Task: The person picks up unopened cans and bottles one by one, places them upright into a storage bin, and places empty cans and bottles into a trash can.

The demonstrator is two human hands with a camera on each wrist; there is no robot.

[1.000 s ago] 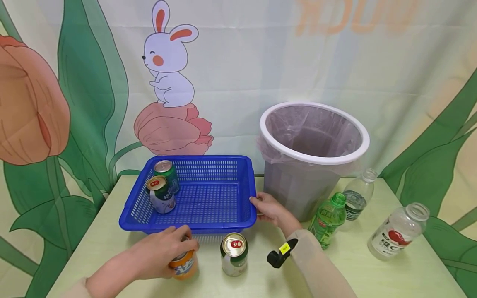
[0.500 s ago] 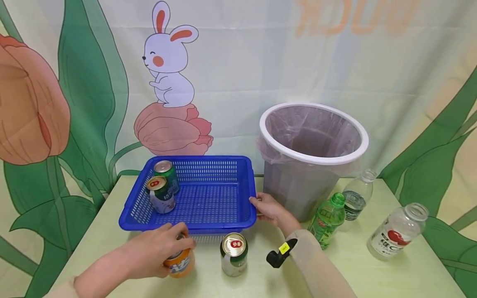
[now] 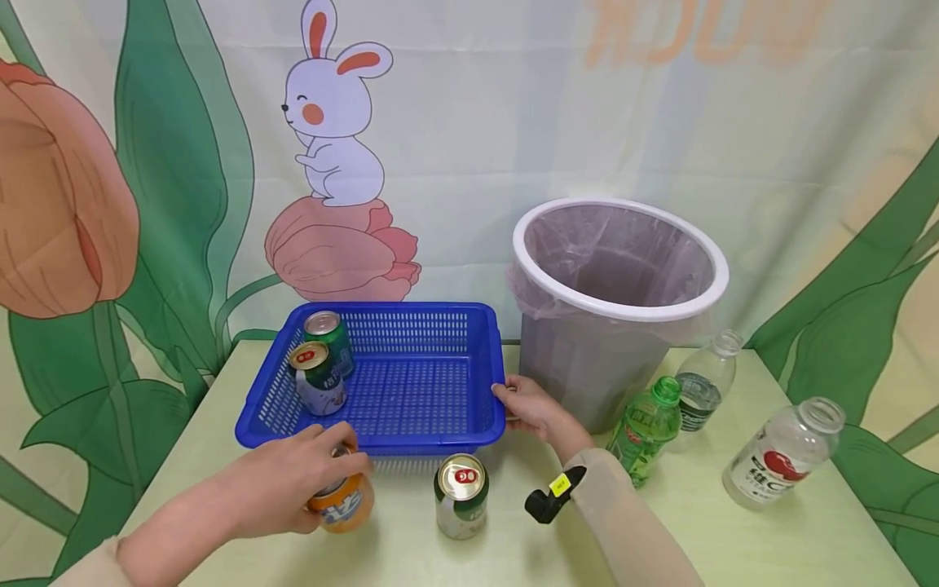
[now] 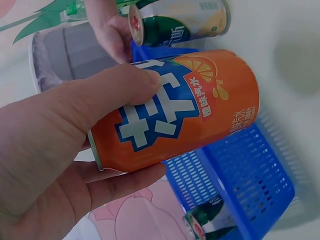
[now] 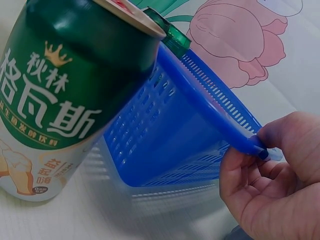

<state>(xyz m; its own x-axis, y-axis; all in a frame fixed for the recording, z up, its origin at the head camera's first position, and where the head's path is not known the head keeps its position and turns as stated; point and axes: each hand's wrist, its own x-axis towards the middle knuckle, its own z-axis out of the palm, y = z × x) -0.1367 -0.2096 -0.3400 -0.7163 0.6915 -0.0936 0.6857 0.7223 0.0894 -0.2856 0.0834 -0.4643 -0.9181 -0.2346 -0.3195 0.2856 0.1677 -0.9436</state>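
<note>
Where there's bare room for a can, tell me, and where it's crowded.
Free: the floor of the blue basket, between its two cans and right wall; the front of the table, between the right sleeve and red-marked bottle. Crowded: around the green bottle, with the grey bin and another bottle close.

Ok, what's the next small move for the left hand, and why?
Probably lift the orange can over the near rim of the blue basket: the left hand grips it just in front, the right hand holds the basket's right edge, and bare floor shows beside the green-and-white can and green can inside.
</note>
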